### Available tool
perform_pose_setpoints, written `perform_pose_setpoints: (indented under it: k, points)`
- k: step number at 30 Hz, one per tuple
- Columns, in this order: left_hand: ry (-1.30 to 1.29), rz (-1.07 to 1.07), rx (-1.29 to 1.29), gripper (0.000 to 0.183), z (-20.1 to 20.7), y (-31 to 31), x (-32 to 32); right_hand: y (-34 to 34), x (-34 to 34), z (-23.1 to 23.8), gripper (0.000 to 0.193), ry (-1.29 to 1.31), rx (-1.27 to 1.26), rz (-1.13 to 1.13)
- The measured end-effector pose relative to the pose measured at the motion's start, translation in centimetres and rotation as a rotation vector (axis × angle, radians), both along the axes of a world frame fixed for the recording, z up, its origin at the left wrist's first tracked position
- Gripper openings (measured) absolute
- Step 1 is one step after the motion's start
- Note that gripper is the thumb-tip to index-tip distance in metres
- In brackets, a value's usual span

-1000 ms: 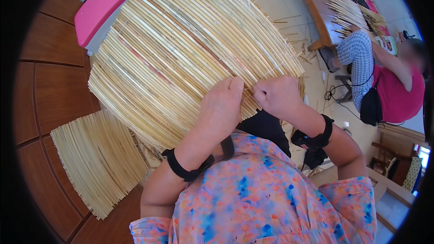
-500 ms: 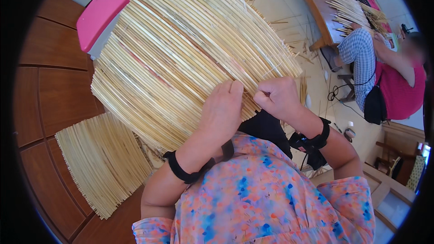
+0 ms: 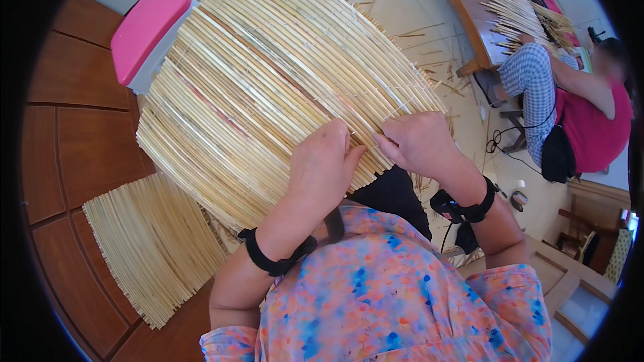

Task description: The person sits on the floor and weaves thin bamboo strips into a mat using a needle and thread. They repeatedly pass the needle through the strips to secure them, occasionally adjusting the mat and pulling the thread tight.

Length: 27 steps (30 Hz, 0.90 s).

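Observation:
A large mat of pale straw stalks (image 3: 268,74), laid side by side and bound with thin thread, spreads in front of me. Over its near right part my left hand (image 3: 323,163) is closed, thumb and fingers pressed together. Close beside it, my right hand (image 3: 424,146) is curled into a fist, also resting at the mat. What either hand pinches is too small or hidden to make out. Pale thread (image 3: 404,104) shows on the mat just beyond my right hand.
A pink-lidded bin (image 3: 151,30) stands at the mat's far left. A smaller stalk mat (image 3: 157,245) leans near brown wood panels (image 3: 94,137). At right a seated person (image 3: 590,121) works by a table (image 3: 463,0) with loose stalks (image 3: 506,10). Stalk scraps litter the floor.
My left hand has turned, its thumb now showing toward the right hand. My right hand has shifted slightly and rolled over. The mat has barely moved.

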State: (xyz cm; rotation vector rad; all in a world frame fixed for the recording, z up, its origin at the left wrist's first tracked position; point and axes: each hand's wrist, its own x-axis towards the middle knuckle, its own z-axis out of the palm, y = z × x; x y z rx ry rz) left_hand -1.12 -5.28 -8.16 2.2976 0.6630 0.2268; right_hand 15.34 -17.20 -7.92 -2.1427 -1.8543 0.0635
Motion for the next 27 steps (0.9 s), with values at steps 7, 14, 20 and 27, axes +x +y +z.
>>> perform_pose_setpoints:
  k: [7,14,20,27]
  points:
    - [0.095,0.036,0.174,0.036,0.1,-0.8,1.1,-0.3,0.1,-0.6,0.025,0.081,0.009,0.046]
    - [0.136,0.063,0.163,0.035,-0.5,-0.9,1.7,-0.2,-0.4,-1.1,0.026,0.138,-0.019,0.116]
    - [0.134,0.033,0.057,0.034,0.6,0.2,0.8,-0.4,1.2,-0.7,0.025,0.01,0.003,0.147]
    - [0.132,0.068,0.105,0.033,0.5,-0.5,1.5,-0.7,1.4,-0.8,0.029,0.052,-0.036,0.113]
